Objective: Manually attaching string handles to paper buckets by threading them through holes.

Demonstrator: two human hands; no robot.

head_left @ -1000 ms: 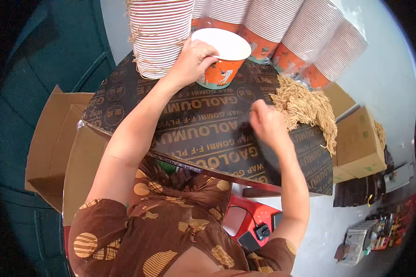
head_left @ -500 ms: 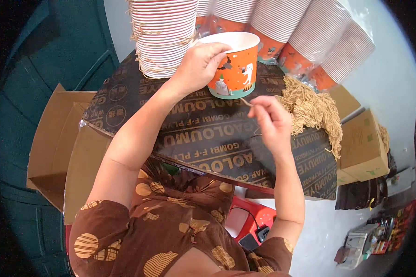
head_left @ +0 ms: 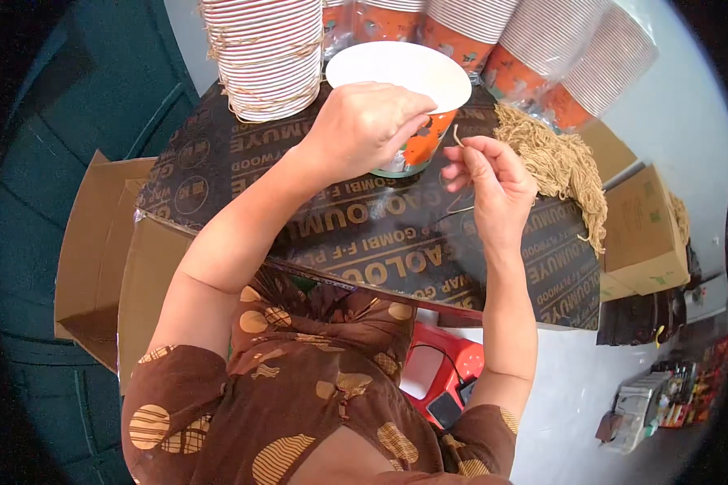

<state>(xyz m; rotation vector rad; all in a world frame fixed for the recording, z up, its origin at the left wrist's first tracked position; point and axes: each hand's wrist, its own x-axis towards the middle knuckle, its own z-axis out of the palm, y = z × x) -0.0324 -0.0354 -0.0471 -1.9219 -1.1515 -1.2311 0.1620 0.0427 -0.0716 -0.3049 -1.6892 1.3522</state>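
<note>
An orange paper bucket [head_left: 425, 147] with a white inside and cartoon figures stands on the dark printed plywood table [head_left: 380, 242]. My left hand [head_left: 368, 125] is closed at its near side, just below the rim, covering much of the print. The left fingertips are partly hidden, with the thumb pointing right. Beside the bucket's right side, my right hand [head_left: 493, 170] pinches a thin tan cord [head_left: 457, 133] between thumb and forefinger, its short end sticking up. Right of that hand lies a heap of tan cords [head_left: 550, 158].
A tall stack of white-rimmed buckets [head_left: 263, 61] with cords hanging from it stands at the back left. Several plastic-wrapped stacks [head_left: 534, 56] lean along the back. Cardboard boxes stand left [head_left: 105, 250] and right [head_left: 643, 230]. Below the table is a red stool [head_left: 461, 356].
The bucket has tipped toward me, showing more of its white inside. My left hand has shifted down and right across its side. My right hand has moved slightly up and right with the cord.
</note>
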